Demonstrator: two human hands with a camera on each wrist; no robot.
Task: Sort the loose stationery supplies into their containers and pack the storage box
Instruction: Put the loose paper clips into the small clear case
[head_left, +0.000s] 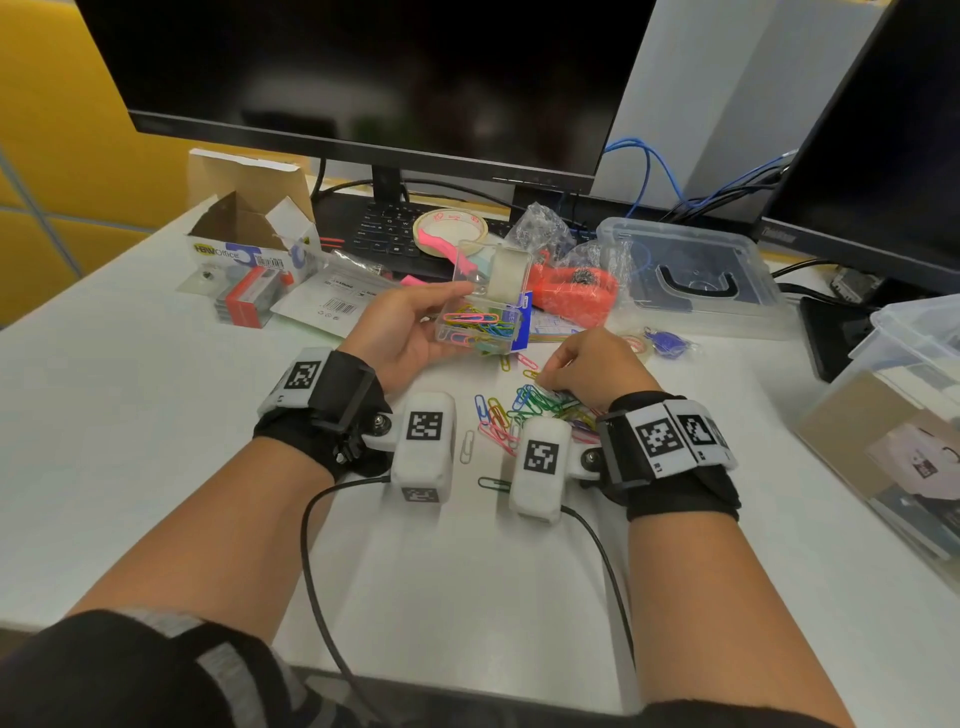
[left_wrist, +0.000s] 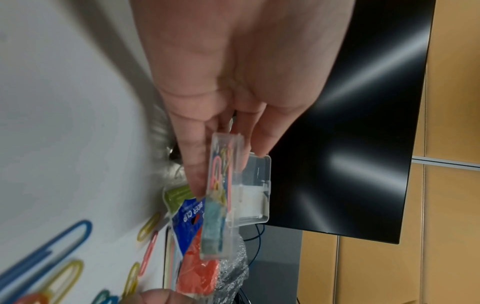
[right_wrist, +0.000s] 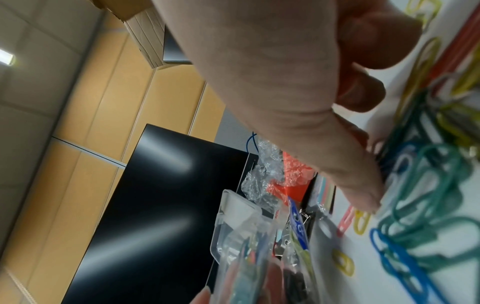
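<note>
White bench (head_left: 156, 415), cluttered along its far side. Two dark monitors (head_left: 363, 78) stand behind it; yellow-tan wall panels beyond. A keyboard (head_left: 384, 231), tape roll (head_left: 451, 228), opened cardboard box (head_left: 249, 228) and clear storage box (head_left: 691, 275) sit at the rear.

Left hand (head_left: 400, 332): grip closed round a small clear case (head_left: 483, 325), lid up, paper clips inside, held above the bench.

Right hand (head_left: 592, 371): fingers curled down onto the loose paper clips (head_left: 530, 408) heaped on the bench; whether any are pinched cannot be told.
</note>
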